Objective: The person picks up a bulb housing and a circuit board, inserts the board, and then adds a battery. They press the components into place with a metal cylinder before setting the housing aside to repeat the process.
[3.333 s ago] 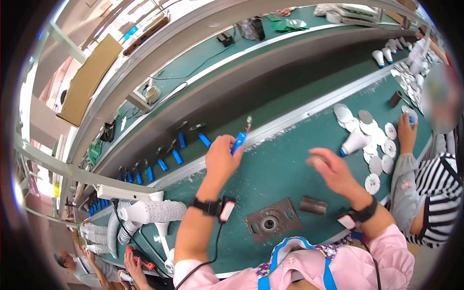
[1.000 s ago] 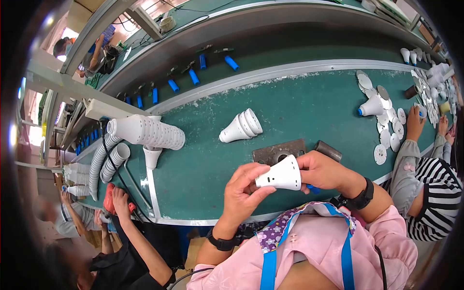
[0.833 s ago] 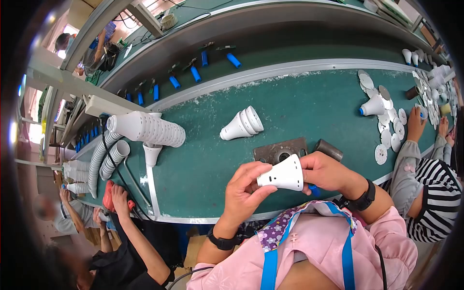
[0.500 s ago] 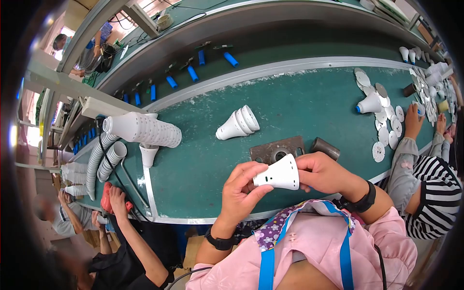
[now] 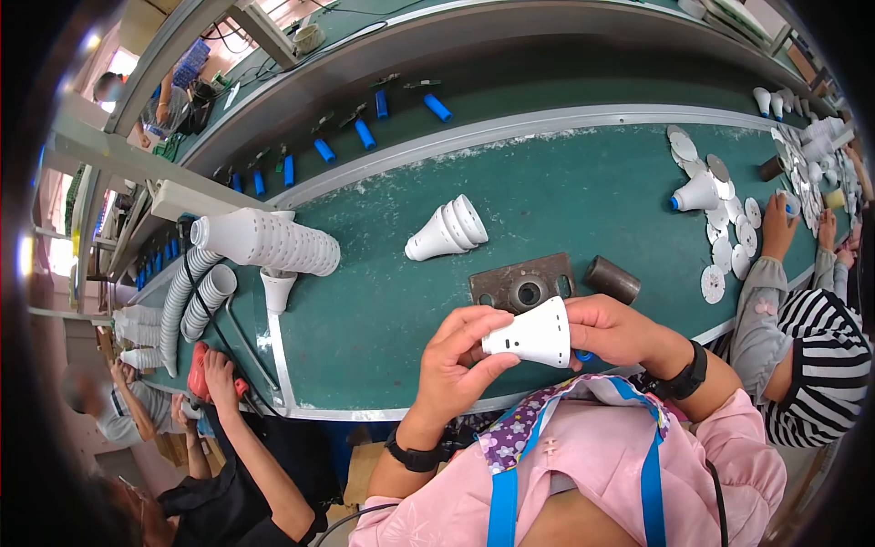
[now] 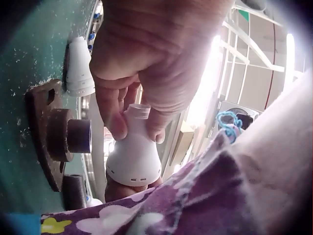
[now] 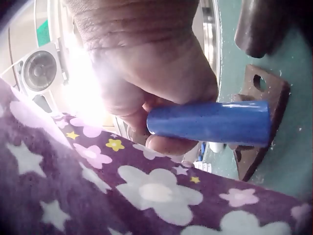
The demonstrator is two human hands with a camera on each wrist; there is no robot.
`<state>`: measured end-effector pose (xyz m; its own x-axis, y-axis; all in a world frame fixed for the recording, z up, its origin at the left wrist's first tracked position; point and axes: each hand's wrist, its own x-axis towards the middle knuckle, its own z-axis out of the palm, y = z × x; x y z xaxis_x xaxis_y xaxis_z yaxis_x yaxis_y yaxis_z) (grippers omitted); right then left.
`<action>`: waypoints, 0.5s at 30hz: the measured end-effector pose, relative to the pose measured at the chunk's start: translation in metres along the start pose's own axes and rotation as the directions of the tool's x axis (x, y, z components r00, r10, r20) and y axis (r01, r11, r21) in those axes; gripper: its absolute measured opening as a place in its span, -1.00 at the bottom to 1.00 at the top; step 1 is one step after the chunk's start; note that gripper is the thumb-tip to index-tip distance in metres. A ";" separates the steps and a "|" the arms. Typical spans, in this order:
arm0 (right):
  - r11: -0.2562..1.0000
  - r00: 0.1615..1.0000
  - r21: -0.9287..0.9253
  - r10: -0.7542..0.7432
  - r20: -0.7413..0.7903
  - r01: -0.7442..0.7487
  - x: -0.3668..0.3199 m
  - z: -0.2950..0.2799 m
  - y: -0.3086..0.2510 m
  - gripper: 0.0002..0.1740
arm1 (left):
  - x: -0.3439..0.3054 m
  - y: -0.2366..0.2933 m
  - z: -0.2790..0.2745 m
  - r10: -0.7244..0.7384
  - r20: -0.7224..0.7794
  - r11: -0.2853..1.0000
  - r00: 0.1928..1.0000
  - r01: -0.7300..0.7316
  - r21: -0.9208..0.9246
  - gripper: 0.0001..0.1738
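Note:
A white cone-shaped housing (image 5: 533, 334) with small slots is held between both hands above the table's near edge. The left hand (image 5: 463, 356) pinches its narrow neck; in the left wrist view fingers and thumb close around the neck of the housing (image 6: 134, 147). At the wide end, the right hand (image 5: 620, 333) has its fingertips, partly hidden by the rim. In the right wrist view a blue cylinder (image 7: 210, 122) lies in the curled fingers of the right hand (image 7: 156, 73). Just beyond the hands lies a brown metal plate with a round collar (image 5: 529, 290).
A dark metal tube (image 5: 612, 280) lies beside the plate. Nested white housings (image 5: 447, 228) are farther back; a long stack (image 5: 269, 241) is at left. White discs (image 5: 713, 283) lie at right, blue cylinders (image 5: 365, 134) on the rear strip. Other people work at both sides.
Since the oldest frame the left hand has gone from a blue cylinder to a white housing, and both hands have come together. Over the last half second the housing has shifted slightly toward the body.

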<state>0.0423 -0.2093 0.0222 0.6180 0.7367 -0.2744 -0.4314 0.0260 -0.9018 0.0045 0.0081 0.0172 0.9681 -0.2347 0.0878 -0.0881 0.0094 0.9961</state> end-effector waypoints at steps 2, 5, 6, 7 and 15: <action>0.999 1.000 0.039 -0.011 0.024 0.010 0.000 0.000 0.002 -0.70 | 0.000 0.000 -0.001 -0.006 -0.001 1.000 1.000 0.006 0.003 -0.54; 0.969 0.997 0.243 -0.065 0.043 0.053 0.002 0.005 -0.002 -0.69 | -0.001 0.001 0.000 -0.065 -0.019 0.997 0.998 0.064 -0.030 -0.54; 0.995 1.000 0.094 -0.018 -0.012 0.019 0.002 0.012 -0.010 -0.68 | 0.000 0.002 0.001 -0.028 -0.044 1.000 0.999 0.027 -0.012 -0.58; 0.998 0.997 -0.054 0.020 -0.075 -0.024 0.002 0.016 -0.014 -0.67 | 0.000 0.003 0.001 0.010 -0.065 1.000 0.998 -0.010 0.006 -0.62; 0.918 0.956 -0.322 -0.276 -0.100 0.231 0.014 0.015 0.002 -0.69 | -0.002 -0.007 0.002 -0.205 -0.191 0.940 0.960 0.139 -0.312 -0.64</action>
<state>0.0397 -0.1889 0.0217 0.7757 0.6293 -0.0469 -0.0413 -0.0234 -0.9989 0.0028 0.0067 0.0103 0.9922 -0.0416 -0.1176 0.1246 0.2796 0.9520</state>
